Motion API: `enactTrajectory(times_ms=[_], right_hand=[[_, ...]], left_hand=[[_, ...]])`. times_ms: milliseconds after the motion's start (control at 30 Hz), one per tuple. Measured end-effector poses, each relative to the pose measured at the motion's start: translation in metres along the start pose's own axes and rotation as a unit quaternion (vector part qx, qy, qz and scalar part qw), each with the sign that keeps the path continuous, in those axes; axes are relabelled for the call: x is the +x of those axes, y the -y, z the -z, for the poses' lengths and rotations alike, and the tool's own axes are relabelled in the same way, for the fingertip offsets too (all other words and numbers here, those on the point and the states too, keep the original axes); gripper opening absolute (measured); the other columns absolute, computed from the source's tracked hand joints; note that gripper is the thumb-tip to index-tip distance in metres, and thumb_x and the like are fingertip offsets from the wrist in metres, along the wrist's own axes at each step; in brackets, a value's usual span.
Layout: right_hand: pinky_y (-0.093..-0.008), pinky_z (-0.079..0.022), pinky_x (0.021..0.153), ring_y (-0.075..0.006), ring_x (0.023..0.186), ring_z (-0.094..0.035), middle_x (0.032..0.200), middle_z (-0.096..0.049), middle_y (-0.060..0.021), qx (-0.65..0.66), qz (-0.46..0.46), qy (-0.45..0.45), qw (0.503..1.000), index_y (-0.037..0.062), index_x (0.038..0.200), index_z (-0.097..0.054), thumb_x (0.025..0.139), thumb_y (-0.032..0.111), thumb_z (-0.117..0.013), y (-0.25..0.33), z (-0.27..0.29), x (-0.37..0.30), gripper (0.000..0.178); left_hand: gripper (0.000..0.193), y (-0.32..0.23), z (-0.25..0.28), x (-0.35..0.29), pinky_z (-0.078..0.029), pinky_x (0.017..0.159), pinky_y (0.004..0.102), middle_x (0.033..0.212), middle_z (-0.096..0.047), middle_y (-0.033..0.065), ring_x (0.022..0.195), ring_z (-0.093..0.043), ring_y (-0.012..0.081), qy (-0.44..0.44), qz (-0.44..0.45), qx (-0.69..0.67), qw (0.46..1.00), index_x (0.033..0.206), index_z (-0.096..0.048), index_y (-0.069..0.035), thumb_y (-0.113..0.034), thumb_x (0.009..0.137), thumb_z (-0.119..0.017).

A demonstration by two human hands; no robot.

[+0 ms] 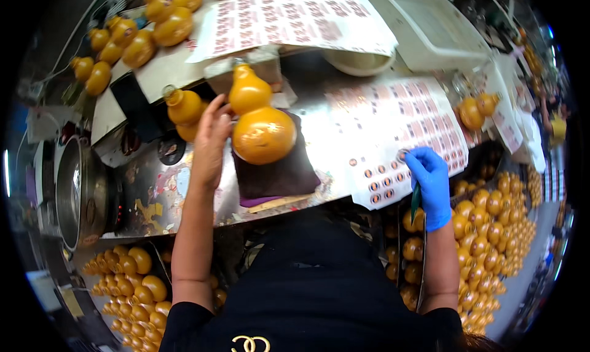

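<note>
A glossy orange gourd-shaped bottle (263, 134) stands on a dark cloth pad (270, 178) in front of me. My bare left hand (213, 134) is at its left side, fingers extended and apart, with the fingertips near its waist; whether they touch it is unclear. Left of that hand is another gourd bottle (183, 108). My right hand (429, 178), in a blue glove, is closed around a slender green tool (416, 199) whose type I cannot make out. Its pinched fingertips rest at a round sticker on the white sticker sheet (362, 134).
Another printed sheet (295, 21) lies at the back, beside several gourd bottles (138, 47). A white plastic tub (430, 29) stands at the back right. At the left is a metal pan (72, 192). Many gourds fill the space below the table, left (132, 290) and right (485, 229).
</note>
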State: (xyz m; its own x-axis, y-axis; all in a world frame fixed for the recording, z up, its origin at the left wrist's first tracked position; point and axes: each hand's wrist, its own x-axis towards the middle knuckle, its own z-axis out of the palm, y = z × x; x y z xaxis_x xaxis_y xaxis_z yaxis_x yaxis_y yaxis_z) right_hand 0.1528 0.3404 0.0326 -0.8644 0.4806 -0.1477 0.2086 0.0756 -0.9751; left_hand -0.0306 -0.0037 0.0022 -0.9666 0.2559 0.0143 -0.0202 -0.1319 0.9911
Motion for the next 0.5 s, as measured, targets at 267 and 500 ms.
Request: enactTrajectory(times_ms=[267,500], right_hand=[[-0.026,-0.047,0.069,-0.0079,0.071,-0.055,0.074,-0.063,-0.0016,-0.266,0.241,0.435,0.826,0.0012,0.088,-0.066,0.084,0.014,-0.07,0.134,-0.143,0.11,0.014],[-0.0297,-0.047,0.062,-0.0153,0.06,-0.054,0.065,-0.059,-0.0078,-0.399,0.287,0.525,0.695,0.0019,0.082,-0.065,0.08,0.025,-0.071,0.17,-0.216,0.135,0.025]], left_hand=[[0.056,-0.004,-0.015,0.016,-0.044,0.098,0.0302,0.13,-0.05,0.0121,0.118,-0.052,0.019,0.05,0.073,-0.134,0.987,0.142,-0.029,-0.001,-0.026,0.098,-0.052],[0.045,-0.008,-0.02,0.014,-0.043,0.097,0.0283,0.123,-0.053,0.0105,0.114,-0.052,0.0153,0.04,0.067,-0.142,0.987,0.133,-0.038,-0.002,-0.026,0.098,-0.053]])
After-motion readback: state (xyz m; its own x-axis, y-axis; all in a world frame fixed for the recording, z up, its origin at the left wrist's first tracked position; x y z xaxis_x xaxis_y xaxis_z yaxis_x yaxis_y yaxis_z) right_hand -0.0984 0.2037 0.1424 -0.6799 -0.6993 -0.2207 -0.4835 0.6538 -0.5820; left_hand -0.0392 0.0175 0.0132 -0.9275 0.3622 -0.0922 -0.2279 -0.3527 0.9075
